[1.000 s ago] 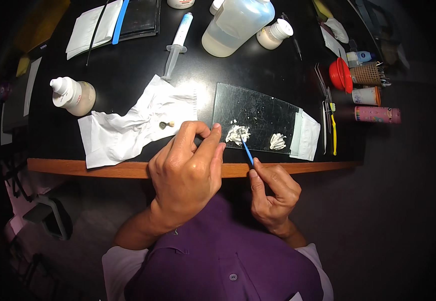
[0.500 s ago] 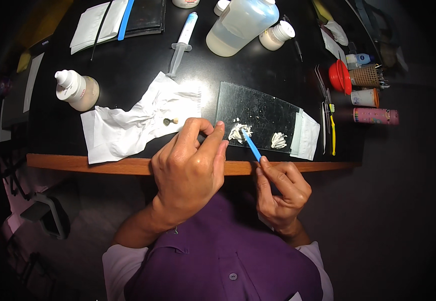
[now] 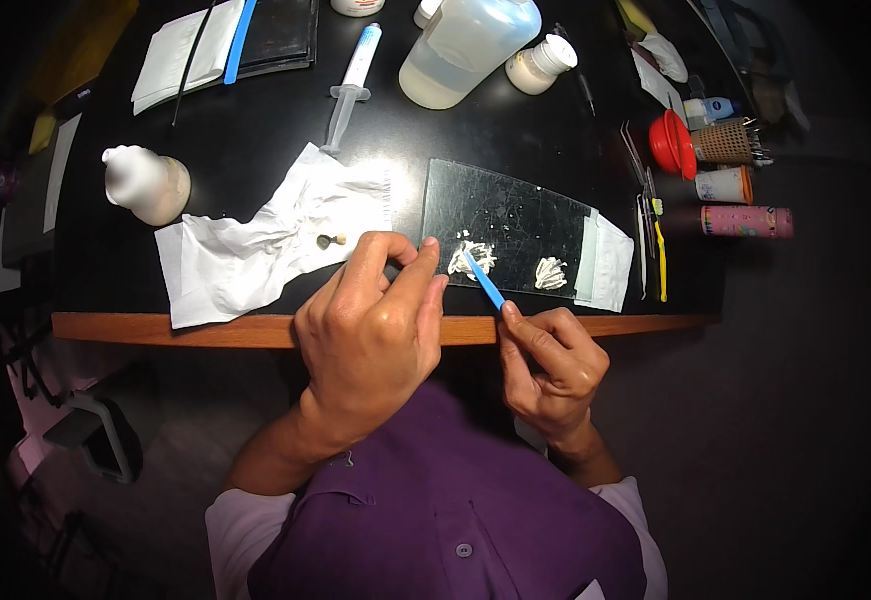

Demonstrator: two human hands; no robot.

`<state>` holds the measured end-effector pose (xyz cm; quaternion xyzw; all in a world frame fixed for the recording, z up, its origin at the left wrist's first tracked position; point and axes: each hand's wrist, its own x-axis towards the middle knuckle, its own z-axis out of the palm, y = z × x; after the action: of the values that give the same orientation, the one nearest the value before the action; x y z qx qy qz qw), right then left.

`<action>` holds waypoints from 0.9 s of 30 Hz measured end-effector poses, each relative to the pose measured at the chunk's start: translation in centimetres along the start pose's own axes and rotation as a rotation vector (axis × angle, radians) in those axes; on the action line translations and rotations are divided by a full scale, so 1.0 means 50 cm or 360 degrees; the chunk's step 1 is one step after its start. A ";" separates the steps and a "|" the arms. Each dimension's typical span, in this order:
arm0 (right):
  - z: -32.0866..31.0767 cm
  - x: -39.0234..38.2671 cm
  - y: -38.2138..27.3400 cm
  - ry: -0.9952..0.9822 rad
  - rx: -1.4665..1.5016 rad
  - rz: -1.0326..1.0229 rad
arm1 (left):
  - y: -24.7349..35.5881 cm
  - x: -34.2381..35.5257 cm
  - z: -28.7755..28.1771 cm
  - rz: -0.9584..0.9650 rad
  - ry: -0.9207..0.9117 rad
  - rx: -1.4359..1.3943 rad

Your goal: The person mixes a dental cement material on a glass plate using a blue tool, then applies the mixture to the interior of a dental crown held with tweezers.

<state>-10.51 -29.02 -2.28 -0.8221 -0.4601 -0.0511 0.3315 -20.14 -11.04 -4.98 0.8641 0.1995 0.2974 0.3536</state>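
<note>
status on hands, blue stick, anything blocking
Right hand holds slim blue stick, tip at larger ragged white pile. Left hand at left edge of transparent rectangular glass slab. Nothing visibly blocking.

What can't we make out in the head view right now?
All in the head view:
- Blue stick, rear end: hidden by the right hand.
- Slab, near-left corner: covered by the left hand; grip or pressure unclear.
- Left bottle, top: blurred.
- Big bottle, top: cut off by the upper edge.
- Dark bit on the tissue: too small to identify.
</note>
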 end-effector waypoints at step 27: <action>0.007 -0.003 0.009 0.0039 0.0065 -0.0038 | 0.001 0.005 -0.005 0.0047 -0.0040 0.0087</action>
<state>-10.31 -29.09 -2.84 -0.8089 -0.4668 -0.0555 0.3532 -20.10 -10.81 -4.69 0.8800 0.1904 0.2862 0.3278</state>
